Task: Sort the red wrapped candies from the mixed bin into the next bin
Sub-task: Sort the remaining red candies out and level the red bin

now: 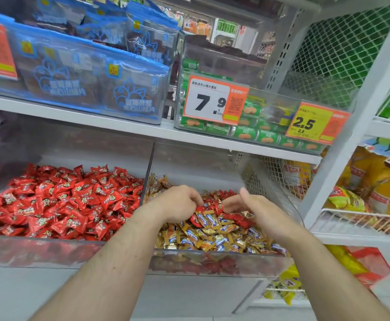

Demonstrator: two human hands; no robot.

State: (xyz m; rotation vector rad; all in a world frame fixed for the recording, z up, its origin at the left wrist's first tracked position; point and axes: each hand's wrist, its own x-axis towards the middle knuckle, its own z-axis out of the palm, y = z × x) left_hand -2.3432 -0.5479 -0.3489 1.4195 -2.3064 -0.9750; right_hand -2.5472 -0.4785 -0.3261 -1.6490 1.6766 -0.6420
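Both hands work inside the mixed bin [212,262], a clear plastic trough on the lower shelf [120,133], where gold foil candies [212,239] lie heaped with red wrapped candies [212,210] scattered among them. The left hand [177,202] digs in with its fingers curled down into the pile, and appears to pinch a red piece, though the fingertips are buried and the grip itself is hard to confirm. The right hand [254,209] lies close beside it, fingers bent low over the same cluster of red pieces; I cannot tell whether it holds anything. The hands meet there because the reds sit thickest at the middle and back of the heap.

The next bin [39,253], just to the left behind a clear divider [147,172], is already piled high with matching red candies [62,200], so the sorted pieces have only a short way to go. The wrappers are glossy, crinkled film with twisted or crimped ends, small and pillow-shaped; they likely slide and shift loosely under the fingers.
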